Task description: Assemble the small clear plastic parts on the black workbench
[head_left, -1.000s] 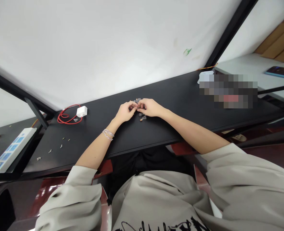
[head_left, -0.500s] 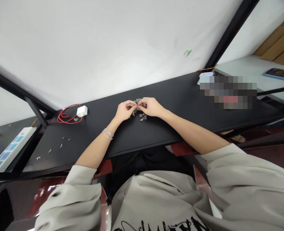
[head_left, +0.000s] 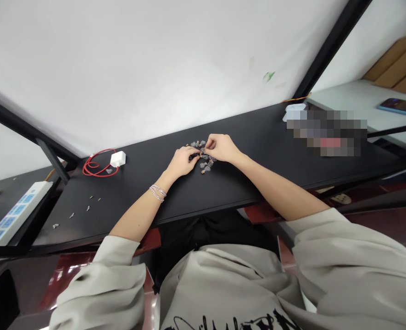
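Both hands work over a small heap of tiny glass bulbs with brass ends on the black table. My left hand, with thin bracelets at the wrist, lies at the heap's left side, its fingertips curled on a small dark part. My right hand hovers at the heap's right and far side, fingers pinched on a tiny part I cannot make out. The two hands are a few centimetres apart.
A white plug with a coiled red cable lies at the back left. Small metal bits are scattered at the left. A white and blue power strip sits on the neighbouring table. A phone lies far right.
The hands, which were pinched together over the bulbs, have drawn apart. My right hand moved right and back, my left hand dropped toward the table, and more bulbs show between them.
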`<state>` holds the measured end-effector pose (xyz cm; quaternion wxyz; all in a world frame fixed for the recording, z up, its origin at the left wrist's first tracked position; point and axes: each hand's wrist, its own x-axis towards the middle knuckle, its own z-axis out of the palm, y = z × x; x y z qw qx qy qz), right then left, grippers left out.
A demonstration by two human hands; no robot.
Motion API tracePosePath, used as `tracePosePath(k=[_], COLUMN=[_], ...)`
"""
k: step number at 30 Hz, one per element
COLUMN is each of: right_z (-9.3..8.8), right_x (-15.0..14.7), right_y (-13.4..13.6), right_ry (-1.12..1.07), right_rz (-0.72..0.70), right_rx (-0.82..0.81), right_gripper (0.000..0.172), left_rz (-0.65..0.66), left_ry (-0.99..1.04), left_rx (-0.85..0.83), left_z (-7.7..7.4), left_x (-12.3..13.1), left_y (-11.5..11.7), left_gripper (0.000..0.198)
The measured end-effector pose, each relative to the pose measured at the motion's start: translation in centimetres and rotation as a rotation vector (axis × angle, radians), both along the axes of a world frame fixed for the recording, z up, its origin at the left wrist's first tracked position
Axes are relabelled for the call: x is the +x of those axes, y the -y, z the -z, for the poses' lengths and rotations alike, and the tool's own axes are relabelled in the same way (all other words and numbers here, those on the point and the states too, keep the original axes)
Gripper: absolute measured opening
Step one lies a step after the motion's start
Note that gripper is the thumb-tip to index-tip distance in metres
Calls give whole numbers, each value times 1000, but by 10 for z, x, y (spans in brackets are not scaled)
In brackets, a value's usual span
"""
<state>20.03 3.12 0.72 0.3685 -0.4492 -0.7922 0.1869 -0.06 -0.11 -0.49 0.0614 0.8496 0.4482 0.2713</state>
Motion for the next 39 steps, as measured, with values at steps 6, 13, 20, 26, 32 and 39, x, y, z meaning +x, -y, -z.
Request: tracePosePath(k=[6, 13, 20, 26, 32, 39], right_z=[4, 3, 2, 8, 7, 7], right_x=[1, 2, 2, 4, 3, 2], right_y=[-4, -4, -5, -9, -7, -6], right_ry=[-14, 16, 36, 130, 119, 102], right_rz=[-49, -55, -56, -75, -146, -247], right_rx=[-36, -104, -101, -88, -101, -113], right_gripper=[19, 11, 10, 20, 21, 21], left_rz=[-1, -43, -65, -72, -99, -74], left_ry=[-11, -33, -49, -102, -113, -124], left_rx=[48, 31, 30, 31, 29, 24], left_z=[-2, -2, -5, -2, -3, -2], left_x=[-1, 1, 4, 3, 5, 3], left_y=[0, 3, 6, 6, 8, 6], left_gripper=[14, 12, 8, 18, 40, 21])
